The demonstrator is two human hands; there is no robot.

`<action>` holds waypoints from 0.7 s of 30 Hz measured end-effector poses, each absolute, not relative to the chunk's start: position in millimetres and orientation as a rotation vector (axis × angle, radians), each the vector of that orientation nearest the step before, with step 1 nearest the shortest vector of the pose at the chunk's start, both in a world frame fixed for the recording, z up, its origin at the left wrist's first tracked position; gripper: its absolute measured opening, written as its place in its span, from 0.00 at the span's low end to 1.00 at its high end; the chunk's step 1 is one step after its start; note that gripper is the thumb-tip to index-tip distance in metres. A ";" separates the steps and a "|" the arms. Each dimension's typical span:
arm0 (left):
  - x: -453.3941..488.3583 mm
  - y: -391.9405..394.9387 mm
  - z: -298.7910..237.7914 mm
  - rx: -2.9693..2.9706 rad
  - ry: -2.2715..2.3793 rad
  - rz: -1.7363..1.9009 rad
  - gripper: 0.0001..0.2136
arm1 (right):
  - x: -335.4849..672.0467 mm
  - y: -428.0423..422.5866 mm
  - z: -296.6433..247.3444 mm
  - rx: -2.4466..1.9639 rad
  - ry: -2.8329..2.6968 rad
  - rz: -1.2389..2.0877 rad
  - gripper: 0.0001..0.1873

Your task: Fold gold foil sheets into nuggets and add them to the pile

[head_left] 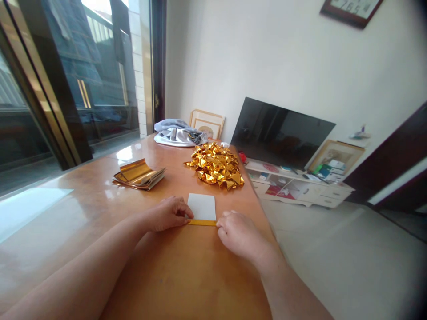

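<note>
A small sheet of paper [201,206], white side up, lies on the wooden table [187,275] with its near edge folded over into a narrow gold strip [202,222]. My left hand [167,214] pinches the strip's left end with curled fingers. My right hand [238,234] presses its right end, fingers closed on it. A heap of folded gold foil pieces [217,165] sits beyond the sheet. A stack of flat gold foil sheets [139,174] lies to the left of it.
A bundle of grey and white cloth [178,133] rests at the table's far end before a picture frame [207,122]. A dark television [280,132] stands on a low white cabinet [300,186] to the right. Glass doors [66,80] run along the left.
</note>
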State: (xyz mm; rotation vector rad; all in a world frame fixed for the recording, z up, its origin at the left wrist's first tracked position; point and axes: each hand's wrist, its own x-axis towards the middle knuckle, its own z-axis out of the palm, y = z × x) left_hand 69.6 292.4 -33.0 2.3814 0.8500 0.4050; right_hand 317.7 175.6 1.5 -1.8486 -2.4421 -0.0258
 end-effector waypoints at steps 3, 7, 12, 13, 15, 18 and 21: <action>70.5 290.9 -29.9 2.382 0.849 0.389 0.11 | 322.9 183.4 -1.0 -1.880 -2.330 0.001 0.13; 70.1 288.9 -28.1 2.408 0.879 0.373 0.11 | 319.7 194.0 -11.9 -1.777 -2.224 0.100 0.12; 70.1 288.4 -30.9 2.398 0.906 0.384 0.10 | 312.8 199.9 -24.8 -1.723 -2.188 0.227 0.06; 71.1 288.6 -31.9 2.372 0.911 0.402 0.10 | 312.8 200.7 -26.4 -1.702 -2.179 0.250 0.06; 74.2 289.3 -34.0 2.291 0.941 0.508 0.12 | 314.0 202.5 -28.7 -1.655 -2.141 0.285 0.06; 78.8 290.7 -34.4 2.130 1.068 0.828 0.20 | 316.5 206.5 -31.6 -1.606 -2.015 0.311 0.05; 80.3 290.8 -30.2 1.982 1.234 1.021 0.22 | 316.8 211.2 -34.6 -1.542 -1.844 0.381 0.05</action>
